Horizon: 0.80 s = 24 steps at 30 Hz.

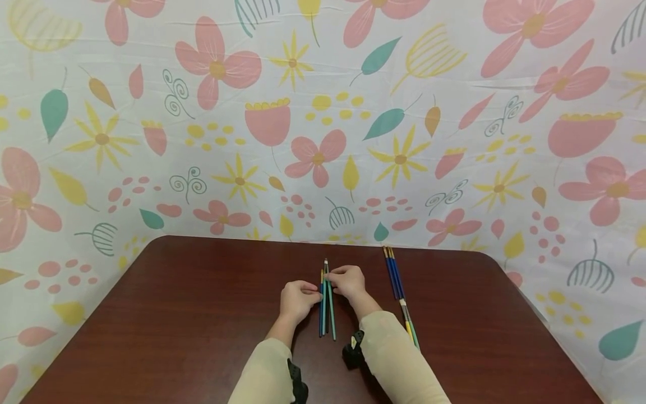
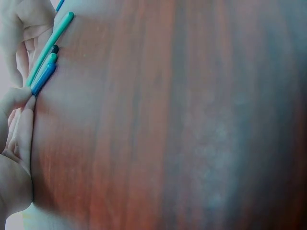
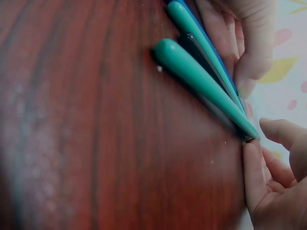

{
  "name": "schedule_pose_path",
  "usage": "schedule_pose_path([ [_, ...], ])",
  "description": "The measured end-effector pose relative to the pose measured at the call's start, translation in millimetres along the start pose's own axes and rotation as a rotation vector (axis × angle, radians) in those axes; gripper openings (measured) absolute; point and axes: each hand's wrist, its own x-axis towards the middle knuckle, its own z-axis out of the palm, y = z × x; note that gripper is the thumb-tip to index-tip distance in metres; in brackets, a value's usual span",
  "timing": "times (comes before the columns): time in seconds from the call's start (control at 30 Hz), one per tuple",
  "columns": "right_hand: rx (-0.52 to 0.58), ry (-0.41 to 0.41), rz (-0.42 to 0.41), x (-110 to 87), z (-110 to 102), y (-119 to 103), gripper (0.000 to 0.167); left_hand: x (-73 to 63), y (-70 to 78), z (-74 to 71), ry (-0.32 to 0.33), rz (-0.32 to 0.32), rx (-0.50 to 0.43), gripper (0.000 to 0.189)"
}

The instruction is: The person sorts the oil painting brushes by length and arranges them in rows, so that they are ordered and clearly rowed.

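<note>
Several slim paintbrushes lie side by side at mid-table. My left hand (image 1: 296, 303) is on their left side, thumb and forefinger pinching the blue paintbrush (image 1: 321, 320) at the bundle's edge. From the right, my right hand (image 1: 349, 280) pinches the upper part of a green paintbrush (image 1: 331, 317), which slants away from the others at its lower end. In the right wrist view, a black-handled paintbrush (image 3: 207, 61) lies between this green one and a second green paintbrush (image 3: 192, 28). The fingertips partly hide the upper ends.
Blue paintbrushes (image 1: 393, 275) lie near the far edge, to the right. Below them, yellow and green paintbrushes (image 1: 410, 322) continue the line, partly hidden by the right sleeve (image 1: 393, 348). A flowered cloth (image 1: 318, 157) hangs behind the brown table (image 1: 202, 314).
</note>
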Motion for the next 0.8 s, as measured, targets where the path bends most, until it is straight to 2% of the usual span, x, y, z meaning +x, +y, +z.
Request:
schedule_pose_path([
  [0.43,-0.086,0.048,0.001,2.0,4.4,0.6,0.023,-1.2,1.9,-0.9,0.001,-0.001,-0.008,0.013],
  [0.8,0.025,0.049,0.010,0.3,3.1,3.3,0.021,-0.8,1.3,-1.0,-0.003,0.000,-0.014,0.014],
])
